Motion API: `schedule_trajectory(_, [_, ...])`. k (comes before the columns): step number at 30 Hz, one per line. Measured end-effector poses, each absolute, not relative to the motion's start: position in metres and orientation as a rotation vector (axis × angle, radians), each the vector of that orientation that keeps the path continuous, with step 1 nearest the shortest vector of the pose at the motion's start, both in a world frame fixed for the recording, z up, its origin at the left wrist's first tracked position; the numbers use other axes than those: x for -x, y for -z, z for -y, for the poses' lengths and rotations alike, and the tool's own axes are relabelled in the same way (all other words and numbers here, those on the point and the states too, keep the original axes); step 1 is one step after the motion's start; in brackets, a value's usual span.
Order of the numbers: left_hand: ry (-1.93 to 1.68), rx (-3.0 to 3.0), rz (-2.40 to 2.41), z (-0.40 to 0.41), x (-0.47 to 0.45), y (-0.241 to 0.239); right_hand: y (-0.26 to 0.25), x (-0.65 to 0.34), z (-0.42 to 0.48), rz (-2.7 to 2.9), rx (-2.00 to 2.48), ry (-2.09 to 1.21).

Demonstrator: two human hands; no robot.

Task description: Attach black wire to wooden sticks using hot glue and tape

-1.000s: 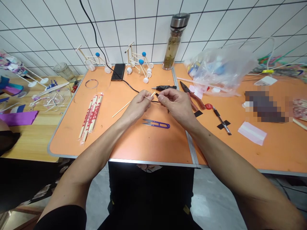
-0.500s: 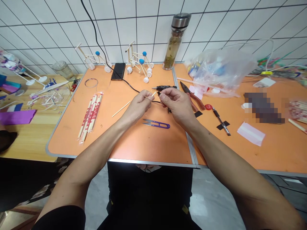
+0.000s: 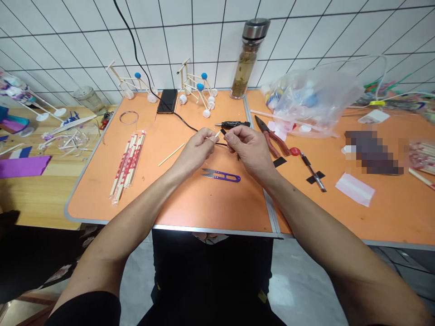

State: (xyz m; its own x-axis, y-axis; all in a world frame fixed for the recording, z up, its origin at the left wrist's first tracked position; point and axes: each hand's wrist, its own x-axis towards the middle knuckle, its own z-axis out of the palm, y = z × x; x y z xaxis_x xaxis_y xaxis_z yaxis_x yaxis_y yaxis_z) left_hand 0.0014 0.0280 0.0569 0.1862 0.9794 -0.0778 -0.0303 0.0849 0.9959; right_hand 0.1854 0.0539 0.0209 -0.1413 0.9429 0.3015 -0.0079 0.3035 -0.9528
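My left hand [image 3: 203, 147] is closed on a thin wooden stick [image 3: 218, 134], whose pale tip sticks out past the thumb and forefinger. Close by, my right hand [image 3: 247, 147] is pinched shut; whatever lies between its fingertips is hidden. A small black piece [image 3: 223, 131] shows in the gap by the stick's tip, and I cannot tell whether it is held or lies behind. Below the hands rest purple thread snips [image 3: 222, 175]. Another wooden stick [image 3: 171, 154] lies left of my left hand. Behind the hands is a black screwdriver-like tool [image 3: 234, 124].
Wrapped chopsticks [image 3: 128, 167] lie at left. Stick models [image 3: 195, 86], a phone [image 3: 167, 101] and a glass bottle [image 3: 247, 63] stand or lie along the wall. Pliers [image 3: 272, 136], a pen [image 3: 312, 171], black tape [image 3: 280, 161] and a plastic bag [image 3: 306, 106] are at right.
Slightly more of the black piece shows beside the stick's tip. Both hands otherwise keep almost the same place and grip.
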Motion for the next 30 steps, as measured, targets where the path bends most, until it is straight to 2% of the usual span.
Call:
schedule_trajectory(18, [-1.054, -1.203, -1.197, -0.029, 0.000, -0.057, -0.019, -0.184, -0.052, 1.430, 0.895, -1.132])
schedule_trajectory(30, [-1.165, -1.651, -1.302, -0.029, 0.004, -0.044, -0.018, -0.176, -0.047, 1.418, 0.857, -1.126])
